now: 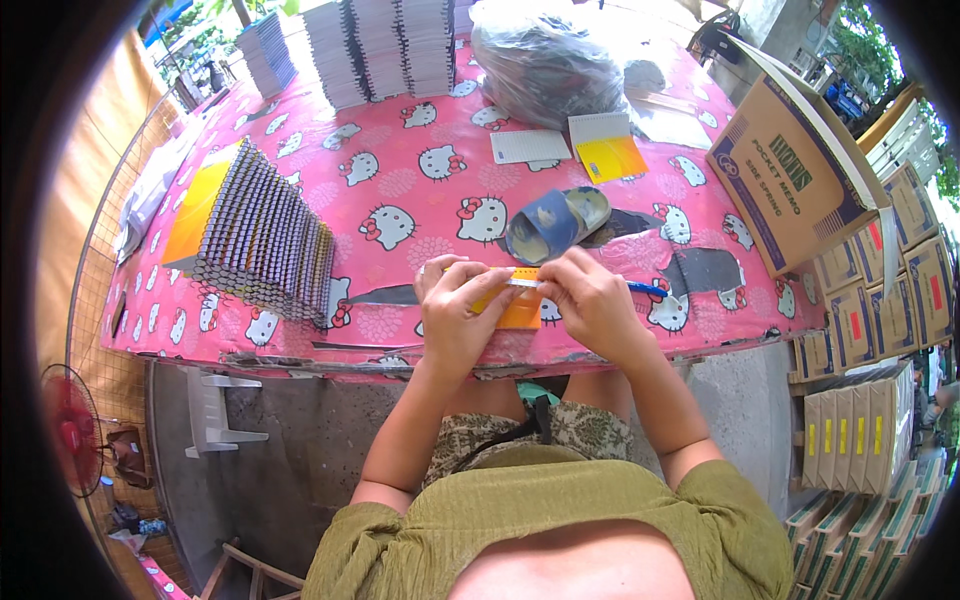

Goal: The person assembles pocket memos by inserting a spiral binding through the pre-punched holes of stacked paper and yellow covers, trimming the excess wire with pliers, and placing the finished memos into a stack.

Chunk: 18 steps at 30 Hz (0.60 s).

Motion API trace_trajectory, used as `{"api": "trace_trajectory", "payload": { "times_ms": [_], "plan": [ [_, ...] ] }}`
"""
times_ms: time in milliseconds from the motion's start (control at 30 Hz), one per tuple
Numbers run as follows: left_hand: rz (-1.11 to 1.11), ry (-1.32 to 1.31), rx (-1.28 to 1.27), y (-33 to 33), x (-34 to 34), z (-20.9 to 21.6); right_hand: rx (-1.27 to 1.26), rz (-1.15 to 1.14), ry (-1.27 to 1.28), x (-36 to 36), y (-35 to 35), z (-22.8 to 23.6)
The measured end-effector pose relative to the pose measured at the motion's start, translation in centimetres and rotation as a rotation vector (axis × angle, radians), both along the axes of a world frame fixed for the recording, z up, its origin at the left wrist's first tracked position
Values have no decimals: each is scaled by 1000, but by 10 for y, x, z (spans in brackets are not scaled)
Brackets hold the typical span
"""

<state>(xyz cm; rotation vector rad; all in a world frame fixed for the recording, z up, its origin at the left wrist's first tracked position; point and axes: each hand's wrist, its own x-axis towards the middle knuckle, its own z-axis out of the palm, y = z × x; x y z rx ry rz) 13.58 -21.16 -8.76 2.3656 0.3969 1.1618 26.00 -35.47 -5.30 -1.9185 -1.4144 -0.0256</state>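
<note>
Close to the table's front edge, a small yellow-orange notebook point(520, 316) lies under both my hands. My left hand point(455, 305) is closed on its left side, with thumb and fingers pressed near its top edge. My right hand point(598, 310) is pinched at the top right corner. A slim blue pen-like stick point(648, 289) pokes out to the right from behind that hand. In line with it, a whitish strip point(522, 282) crosses the notebook's top between my fingers; I cannot tell if they are one piece. Just beyond sits a blue slipper point(545, 226).
A tall stack of spiral-bound notebooks point(265, 240) stands at left. Further back are stacks of white-paged notebooks point(380, 50), a filled plastic bag point(545, 60) and loose pads point(610, 150). A cardboard box point(790, 170) stands at right. The pink tablecloth point(400, 275) is torn in places.
</note>
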Motion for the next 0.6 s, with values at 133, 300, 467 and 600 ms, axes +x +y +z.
{"api": "trace_trajectory", "payload": {
  "times_ms": [133,300,467,600],
  "plan": [
    [7,10,-33,2,-2,-1,33,-47,-33,-6,4,10],
    [-30,-10,-55,2,-5,2,-30,82,-70,63,11,-7],
    [-23,-1,-20,1,-1,3,-155,141,-269,151,21,-50],
    [-7,-48,-56,-1,0,-3,-338,-47,-31,135,26,-39]
  ]
}}
